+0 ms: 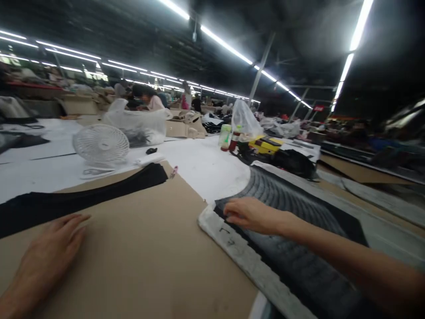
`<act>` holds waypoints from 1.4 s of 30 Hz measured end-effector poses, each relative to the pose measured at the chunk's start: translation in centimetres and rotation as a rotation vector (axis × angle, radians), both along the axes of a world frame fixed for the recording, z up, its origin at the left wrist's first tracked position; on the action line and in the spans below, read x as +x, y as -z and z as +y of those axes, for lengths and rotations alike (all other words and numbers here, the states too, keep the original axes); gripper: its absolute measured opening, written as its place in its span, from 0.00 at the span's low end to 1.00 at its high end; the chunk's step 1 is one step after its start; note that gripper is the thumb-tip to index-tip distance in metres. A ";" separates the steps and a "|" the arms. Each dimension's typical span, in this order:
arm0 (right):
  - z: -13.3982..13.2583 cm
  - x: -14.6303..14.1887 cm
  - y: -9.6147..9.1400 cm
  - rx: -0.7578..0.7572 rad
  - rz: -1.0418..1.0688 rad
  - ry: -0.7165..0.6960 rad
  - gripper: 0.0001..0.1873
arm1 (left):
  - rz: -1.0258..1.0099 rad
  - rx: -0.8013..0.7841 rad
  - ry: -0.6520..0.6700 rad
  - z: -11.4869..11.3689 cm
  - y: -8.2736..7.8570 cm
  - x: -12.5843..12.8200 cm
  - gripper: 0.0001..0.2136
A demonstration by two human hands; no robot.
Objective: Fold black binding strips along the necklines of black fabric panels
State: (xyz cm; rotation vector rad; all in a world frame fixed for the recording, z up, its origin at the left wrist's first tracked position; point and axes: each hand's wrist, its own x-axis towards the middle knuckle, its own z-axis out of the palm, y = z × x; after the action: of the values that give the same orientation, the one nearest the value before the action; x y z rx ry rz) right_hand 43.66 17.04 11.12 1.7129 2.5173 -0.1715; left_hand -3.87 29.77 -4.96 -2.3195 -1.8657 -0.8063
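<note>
My left hand point(49, 252) lies flat, palm down, on a large brown cardboard sheet point(139, 248) at the lower left, holding nothing. A long strip of black fabric point(83, 199) runs across the cardboard just beyond its fingers. My right hand point(249, 215) reaches in from the right and rests with its fingers curled on the near end of a tall stack of dark cut fabric layers point(292, 248), which has a white edge along its side point(239, 257).
A white table fan point(100, 145) lies on the white table point(206, 164) beyond the cardboard. Plastic bags point(139, 122), bottles point(226, 135), a yellow item point(265, 145) and cardboard boxes stand farther back. Other people work at the far tables.
</note>
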 end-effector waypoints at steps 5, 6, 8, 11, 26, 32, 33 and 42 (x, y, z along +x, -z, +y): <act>-14.5 10.1 0.6 -0.025 0.017 0.329 0.06 | -0.148 -0.123 0.498 -7.6 -2.5 14.4 0.16; -17.2 11.2 0.9 -0.029 0.023 0.380 0.06 | -0.155 -0.158 0.613 -9.9 -3.4 17.8 0.16; -22.2 12.4 1.6 -0.027 0.031 0.476 0.08 | -0.141 -0.203 0.846 -14.6 -5.2 24.0 0.17; -27.5 12.4 2.7 -0.033 0.063 0.600 0.13 | -0.088 -0.169 1.138 -21.0 -6.8 31.6 0.21; -29.2 12.9 5.6 -0.015 0.070 0.424 0.06 | 0.191 -0.177 1.301 -27.6 -5.1 40.5 0.31; -28.9 14.1 5.2 -0.036 0.201 0.399 0.07 | 0.161 -0.123 1.280 -27.7 -4.4 40.6 0.28; -28.9 14.4 5.1 -0.036 0.241 0.410 0.07 | 0.154 -0.126 1.283 -27.7 -4.4 40.6 0.27; -28.6 20.2 5.0 -0.029 0.675 0.690 0.16 | 0.136 -0.037 1.236 -28.4 -4.1 41.4 0.20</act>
State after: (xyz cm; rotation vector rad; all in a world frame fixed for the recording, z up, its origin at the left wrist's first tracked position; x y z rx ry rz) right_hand 63.83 -11.54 6.17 2.8023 2.0826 -0.9640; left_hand 37.52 1.40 -0.91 -3.2909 -0.1987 -0.5741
